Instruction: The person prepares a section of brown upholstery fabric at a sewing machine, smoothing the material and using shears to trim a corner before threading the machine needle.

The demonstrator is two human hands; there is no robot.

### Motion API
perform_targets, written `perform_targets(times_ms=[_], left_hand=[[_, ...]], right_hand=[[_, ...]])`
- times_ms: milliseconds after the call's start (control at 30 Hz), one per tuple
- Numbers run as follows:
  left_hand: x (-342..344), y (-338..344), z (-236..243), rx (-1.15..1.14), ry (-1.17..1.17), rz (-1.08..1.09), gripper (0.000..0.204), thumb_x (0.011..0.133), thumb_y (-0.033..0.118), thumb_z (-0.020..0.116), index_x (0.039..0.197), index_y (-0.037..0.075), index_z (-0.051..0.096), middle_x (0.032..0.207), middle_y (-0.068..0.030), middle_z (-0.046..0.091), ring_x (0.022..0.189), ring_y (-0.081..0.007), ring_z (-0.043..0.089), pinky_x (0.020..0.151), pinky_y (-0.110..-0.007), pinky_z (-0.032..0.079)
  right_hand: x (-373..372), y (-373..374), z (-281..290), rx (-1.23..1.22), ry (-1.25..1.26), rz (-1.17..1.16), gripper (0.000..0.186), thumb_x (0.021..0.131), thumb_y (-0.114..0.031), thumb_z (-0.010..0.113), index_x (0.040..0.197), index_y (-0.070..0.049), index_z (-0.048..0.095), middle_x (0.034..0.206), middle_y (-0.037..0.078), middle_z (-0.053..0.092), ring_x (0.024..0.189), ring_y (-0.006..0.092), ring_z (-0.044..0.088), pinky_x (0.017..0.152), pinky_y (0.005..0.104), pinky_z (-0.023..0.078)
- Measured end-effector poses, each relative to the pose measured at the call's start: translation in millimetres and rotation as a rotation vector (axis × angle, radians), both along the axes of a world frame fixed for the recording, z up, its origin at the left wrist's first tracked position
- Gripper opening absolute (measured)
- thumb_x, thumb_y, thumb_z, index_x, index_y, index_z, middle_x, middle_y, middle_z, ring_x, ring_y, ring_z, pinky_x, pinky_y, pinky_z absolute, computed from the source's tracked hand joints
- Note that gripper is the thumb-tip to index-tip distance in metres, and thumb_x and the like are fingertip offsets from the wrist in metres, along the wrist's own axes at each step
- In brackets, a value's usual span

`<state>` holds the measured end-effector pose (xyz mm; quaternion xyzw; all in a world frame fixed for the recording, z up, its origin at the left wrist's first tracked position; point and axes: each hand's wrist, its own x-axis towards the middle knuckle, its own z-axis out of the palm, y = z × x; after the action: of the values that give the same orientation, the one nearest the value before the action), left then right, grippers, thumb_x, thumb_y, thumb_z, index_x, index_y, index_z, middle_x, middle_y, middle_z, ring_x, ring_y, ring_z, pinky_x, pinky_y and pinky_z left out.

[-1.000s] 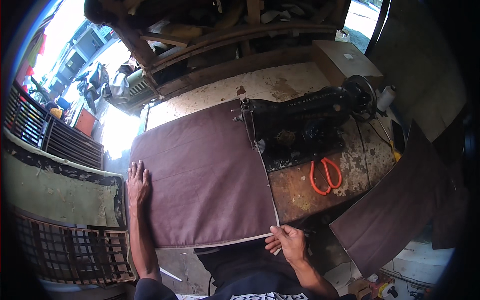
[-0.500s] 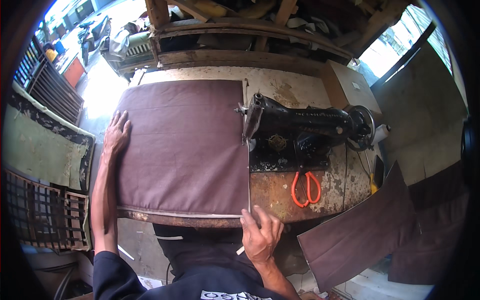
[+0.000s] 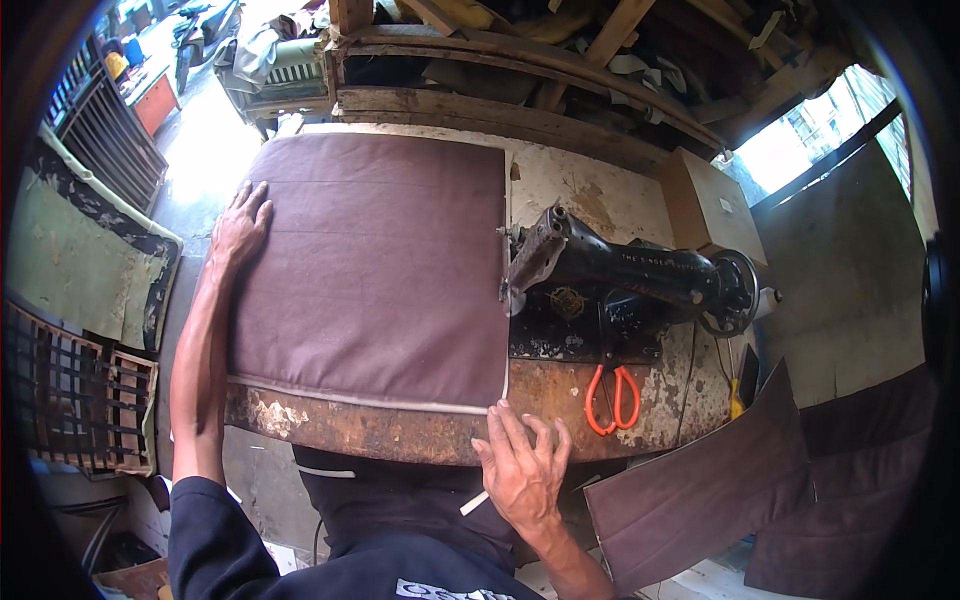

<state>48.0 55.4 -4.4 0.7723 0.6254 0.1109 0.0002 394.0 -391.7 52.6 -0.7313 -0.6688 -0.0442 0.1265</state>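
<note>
Head view, one: wide fisheye, head-worn, looking down and forward from the wearer's side of the worktable (image 3: 350,425), close over maroon cloth (image 3: 370,270) and black sewing machine (image 3: 635,272).

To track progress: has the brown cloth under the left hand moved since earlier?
Yes: the brown cloth moved toward the far side, judged against the sewing machine.

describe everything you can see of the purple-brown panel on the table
The purple-brown panel looks like cloth or leatherette: roughly rectangular, faintly lined and rippled, with pale edging along its near side. It lies on the worn table, its right edge at the needle end of the sewing machine. The left hand rests on its left edge; the right hand is at its near right corner.
</note>
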Motion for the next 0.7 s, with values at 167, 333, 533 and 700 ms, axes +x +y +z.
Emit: perform_targets(times_ms=[167, 333, 533, 700], left_hand=[[9, 11, 3, -0.025, 0.012, 0.023, 0.055, 0.107, 0.044, 0.046, 0.157, 0.019, 0.05, 0.167, -0.0166, 0.038, 0.153, -0.0352, 0.038, 0.125, -0.048, 0.034], [11, 22, 4, -0.022, -0.011, 0.029, 0.055, 0.108, 0.044, 0.046, 0.157, 0.02, 0.05, 0.168, -0.0158, 0.037, 0.154, -0.035, 0.036, 0.125, -0.047, 0.033], [15, 33, 4, -0.04, -0.039, 0.047, 0.055, 0.108, 0.045, 0.045, 0.157, 0.021, 0.049, 0.168, -0.0156, 0.036, 0.153, -0.0358, 0.037, 0.126, -0.046, 0.033], [20, 42, 3, -0.046, -0.05, 0.054, 0.055, 0.108, 0.044, 0.045, 0.157, 0.021, 0.049, 0.168, -0.0157, 0.037, 0.153, -0.0368, 0.038, 0.125, -0.046, 0.034]], right_hand=[[5, 10, -5, -0.005, 0.002, 0.012, 0.048, 0.092, -0.033, 0.075, 0.132, -0.008, 0.072, 0.141, 0.003, 0.065, 0.114, 0.0258, 0.057, 0.109, 0.0591, 0.038], [7, 21, -3, -0.03, 0.007, -0.003, 0.046, 0.094, -0.029, 0.072, 0.135, -0.007, 0.07, 0.141, 0.003, 0.064, 0.114, 0.0263, 0.057, 0.111, 0.0582, 0.037], [14, 35, -5, -0.042, -0.041, 0.015, 0.049, 0.095, -0.029, 0.072, 0.138, -0.006, 0.068, 0.148, 0.003, 0.058, 0.109, 0.0253, 0.057, 0.111, 0.0596, 0.037], [18, 46, -3, -0.065, -0.051, 0.008, 0.051, 0.095, -0.029, 0.071, 0.14, -0.006, 0.066, 0.149, 0.003, 0.058, 0.109, 0.0258, 0.055, 0.111, 0.06, 0.037]])
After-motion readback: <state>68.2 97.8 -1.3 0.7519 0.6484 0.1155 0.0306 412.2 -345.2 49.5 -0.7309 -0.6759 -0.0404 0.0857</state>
